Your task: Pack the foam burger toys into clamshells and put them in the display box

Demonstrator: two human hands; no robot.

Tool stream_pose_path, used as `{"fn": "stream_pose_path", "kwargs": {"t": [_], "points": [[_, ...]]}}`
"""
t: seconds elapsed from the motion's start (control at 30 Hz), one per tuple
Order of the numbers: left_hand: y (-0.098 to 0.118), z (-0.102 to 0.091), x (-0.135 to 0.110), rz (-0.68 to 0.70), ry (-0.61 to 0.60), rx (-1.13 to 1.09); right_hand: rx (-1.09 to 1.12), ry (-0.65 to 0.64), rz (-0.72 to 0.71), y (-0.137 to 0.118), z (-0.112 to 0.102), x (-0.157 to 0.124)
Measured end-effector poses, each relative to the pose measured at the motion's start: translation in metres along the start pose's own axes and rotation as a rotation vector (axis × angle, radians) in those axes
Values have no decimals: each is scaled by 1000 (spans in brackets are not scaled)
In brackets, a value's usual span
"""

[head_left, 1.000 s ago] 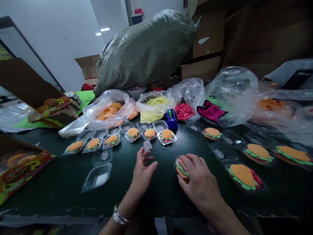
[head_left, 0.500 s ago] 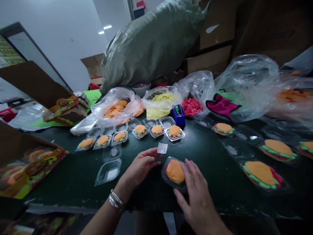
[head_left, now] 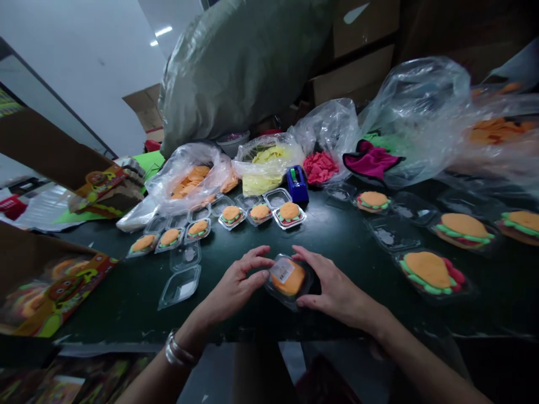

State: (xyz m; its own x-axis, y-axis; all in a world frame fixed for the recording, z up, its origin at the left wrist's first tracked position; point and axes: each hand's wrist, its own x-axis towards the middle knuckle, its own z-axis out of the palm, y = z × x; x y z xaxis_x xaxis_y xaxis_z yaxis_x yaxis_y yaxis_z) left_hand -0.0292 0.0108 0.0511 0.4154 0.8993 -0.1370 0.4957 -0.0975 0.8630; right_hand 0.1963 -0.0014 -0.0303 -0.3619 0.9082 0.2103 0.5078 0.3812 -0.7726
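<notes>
In front of me on the dark green table lies a clear plastic box [head_left: 298, 298] with an orange-topped toy burger [head_left: 295, 280] inside. A white barcode sticker [head_left: 283, 270] lies over the box's lid. At the sticker's left edge are the thumb and index fingertip of my left hand [head_left: 238, 283], closed on that edge. The thumb and fingers of my right hand [head_left: 332, 286] grip the right side of the box. Left of my left hand sits an opened clear box [head_left: 180, 287] with a white piece in it.
Several boxed burgers stand in a row [head_left: 231, 215], with more at right [head_left: 429, 270]. Behind them are bags of orange pieces [head_left: 191, 180], yellow pieces [head_left: 265, 179] and red pieces [head_left: 320, 167]. A blue tape dispenser [head_left: 297, 184] stands there. At left is a display carton [head_left: 80, 289].
My left hand has brought the sticker down onto the lid of the box. My right hand has shifted from the box's top to its right side. The view has tilted slightly.
</notes>
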Motion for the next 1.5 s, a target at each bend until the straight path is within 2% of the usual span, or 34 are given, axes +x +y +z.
{"fn": "stream_pose_path", "kwargs": {"t": [0.17, 0.43, 0.63, 0.7, 0.83, 0.9, 1.03, 1.17, 1.37, 1.5], "points": [[-5, 4, 1, 4, -9, 63, -24, 117, -23, 3, 14, -8], [-4, 11, 4, 25, -56, 101, -52, 145, -45, 4, 17, -11], [1, 9, 8, 34, -73, 81, -107, 160, -58, -1, 19, -12], [1, 7, 11, 26, -31, 7, -170, 206, -56, -5, 23, -17], [-2, 4, 15, -17, 156, -230, -306, 334, -6, -9, 32, -36], [-4, 6, 15, -32, 191, -293, -320, 364, 22, -6, 34, -43], [-9, 13, 14, -24, 170, -359, -268, 318, 2, 0, 28, -42], [-15, 20, 14, 25, 223, -420, -249, 243, -20, 0, 24, -33], [-28, 38, 21, 64, 262, -544, -330, 236, -69, -7, 34, -34], [-32, 54, 34, 46, 270, -664, -363, 173, -93, -9, 38, -30]]}}
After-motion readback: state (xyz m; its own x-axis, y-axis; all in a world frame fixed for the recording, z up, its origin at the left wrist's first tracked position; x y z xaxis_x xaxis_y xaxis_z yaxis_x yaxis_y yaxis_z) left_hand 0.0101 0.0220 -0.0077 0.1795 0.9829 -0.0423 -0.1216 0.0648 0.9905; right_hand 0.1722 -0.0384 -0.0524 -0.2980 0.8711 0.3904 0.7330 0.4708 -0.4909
